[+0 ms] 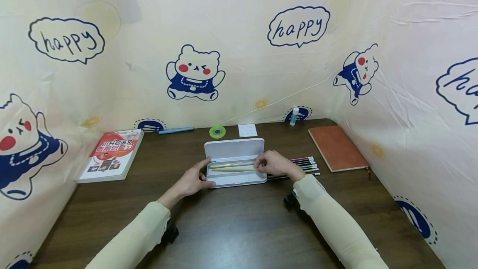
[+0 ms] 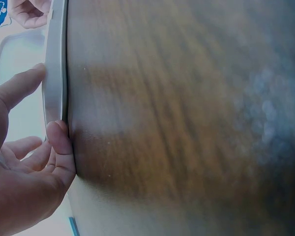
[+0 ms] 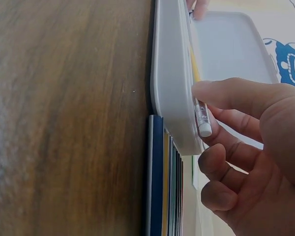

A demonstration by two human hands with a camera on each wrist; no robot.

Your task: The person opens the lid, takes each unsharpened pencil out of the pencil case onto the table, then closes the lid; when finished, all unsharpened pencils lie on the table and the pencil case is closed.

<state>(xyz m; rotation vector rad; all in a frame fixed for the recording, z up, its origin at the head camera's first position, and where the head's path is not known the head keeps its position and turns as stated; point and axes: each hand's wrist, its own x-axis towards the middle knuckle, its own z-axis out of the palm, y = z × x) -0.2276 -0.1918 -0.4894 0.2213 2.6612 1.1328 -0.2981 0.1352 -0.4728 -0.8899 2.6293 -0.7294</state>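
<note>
Enclosure: cream sheeting [image 1: 239,74] printed with bears and "happy" bubbles stands around my desk on three sides.
Surface: dark wood-grain table [image 1: 231,223], bare in front of me.
Book: red-and-white cover [image 1: 110,154], lying flat at far left.
Notebook: brown [image 1: 337,147], lying flat at far right.
Pencil case: white, open [image 1: 235,161], centred just ahead of me, lid raised toward the back wall.
Loose pencils: a row [image 1: 304,165] on the table, just beside the case's right end.
Left hand: [image 1: 192,181] fingers relaxed and spread, thumb and fingertips touching the case's left end.
Right hand: [image 1: 274,163] pinching the eraser end of a yellow pencil [image 1: 233,169] that lies in the case tray.
Small items: green tape roll [image 1: 217,131], blue pen [image 1: 175,130] and glue bottle [image 1: 294,116] along the back edge.
</note>
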